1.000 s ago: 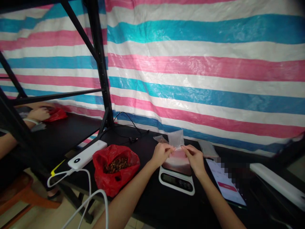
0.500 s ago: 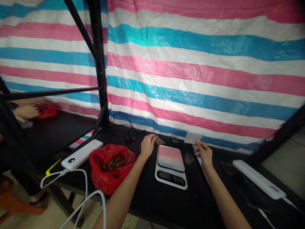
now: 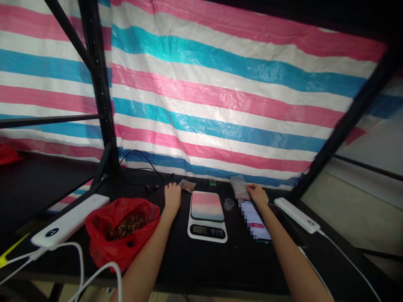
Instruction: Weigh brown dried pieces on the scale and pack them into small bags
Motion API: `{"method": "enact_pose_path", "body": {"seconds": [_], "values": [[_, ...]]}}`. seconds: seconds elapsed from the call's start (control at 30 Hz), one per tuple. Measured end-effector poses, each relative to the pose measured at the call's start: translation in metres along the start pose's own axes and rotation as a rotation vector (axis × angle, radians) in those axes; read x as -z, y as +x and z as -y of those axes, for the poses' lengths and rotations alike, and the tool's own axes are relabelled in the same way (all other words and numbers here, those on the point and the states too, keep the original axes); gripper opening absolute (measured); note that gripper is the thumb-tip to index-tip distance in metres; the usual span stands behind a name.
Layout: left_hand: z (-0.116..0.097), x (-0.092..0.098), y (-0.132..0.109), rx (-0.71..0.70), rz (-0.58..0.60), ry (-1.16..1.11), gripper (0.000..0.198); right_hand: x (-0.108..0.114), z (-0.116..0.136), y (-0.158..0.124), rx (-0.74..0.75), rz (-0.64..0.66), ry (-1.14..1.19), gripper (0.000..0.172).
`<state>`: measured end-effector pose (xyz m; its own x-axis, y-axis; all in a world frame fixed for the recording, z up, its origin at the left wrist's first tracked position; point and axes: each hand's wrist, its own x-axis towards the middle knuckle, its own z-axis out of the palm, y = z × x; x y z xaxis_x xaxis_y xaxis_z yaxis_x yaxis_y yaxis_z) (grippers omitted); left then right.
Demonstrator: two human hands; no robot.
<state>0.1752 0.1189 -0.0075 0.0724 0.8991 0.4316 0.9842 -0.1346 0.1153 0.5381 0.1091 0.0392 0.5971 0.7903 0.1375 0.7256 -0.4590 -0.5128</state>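
Observation:
My left hand (image 3: 173, 196) lies on the black table, fingers stretched forward, beside a small clear bag with brown pieces (image 3: 188, 186). It does not appear to grip the bag. At the right, my right hand (image 3: 258, 195) has its fingertips pinched at the edge of some flat clear plastic bags (image 3: 239, 188). Between my arms stands a white kitchen scale (image 3: 207, 212) with a pink-to-blue top. A small clear plastic cup (image 3: 229, 204) sits to the right of the scale. Left of my left forearm, a red plastic bag (image 3: 97, 224) gapes around many small brown pieces (image 3: 127, 225).
A lit phone (image 3: 256, 222) lies by my right forearm. White power banks stand at the left (image 3: 71, 220) and right (image 3: 297, 215), with cables attached. Small green batteries (image 3: 212, 183) lie behind the scale. A black metal post (image 3: 99, 84) and a striped sheet (image 3: 220, 92) border the table.
My view has swung to the right. The clear plastic my right hand held up now lies lower, against the table. My left hand has drawn slightly away from the small bag of brown pieces.

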Motion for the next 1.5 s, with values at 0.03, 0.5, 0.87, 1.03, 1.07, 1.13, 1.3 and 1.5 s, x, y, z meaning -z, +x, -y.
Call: {"method": "enact_pose_path", "body": {"seconds": [0.03,0.5,0.87,1.03,1.07,1.13,1.3,1.5], "values": [[0.001,0.001,0.0,0.026,0.0,0.006,0.032,0.0,-0.001,-0.001,-0.007,0.009,-0.024,0.025],[0.008,-0.018,0.003,0.282,-0.013,-0.223,0.031,-0.001,0.049,-0.058,0.342,-0.166,-0.158,0.035],[0.016,-0.033,0.026,0.417,0.043,-1.077,0.034,-0.102,0.207,-0.105,0.846,0.314,-0.415,0.057],[0.025,-0.026,0.028,0.579,-0.053,-1.319,0.035,-0.11,0.213,-0.12,0.999,0.217,-0.376,0.051],[0.025,-0.022,0.029,0.562,-0.075,-1.369,0.041,-0.106,0.211,-0.123,1.052,0.164,-0.352,0.052],[0.023,-0.011,0.031,0.461,-0.096,-1.472,0.047,-0.092,0.204,-0.126,1.172,0.035,-0.291,0.055],[0.009,0.015,0.026,0.165,0.147,-1.614,0.049,-0.051,0.182,-0.13,1.33,-0.147,-0.159,0.052],[0.006,0.046,0.002,-0.035,0.527,-1.698,0.043,-0.031,0.157,-0.146,1.289,-0.129,-0.01,0.044]]}}
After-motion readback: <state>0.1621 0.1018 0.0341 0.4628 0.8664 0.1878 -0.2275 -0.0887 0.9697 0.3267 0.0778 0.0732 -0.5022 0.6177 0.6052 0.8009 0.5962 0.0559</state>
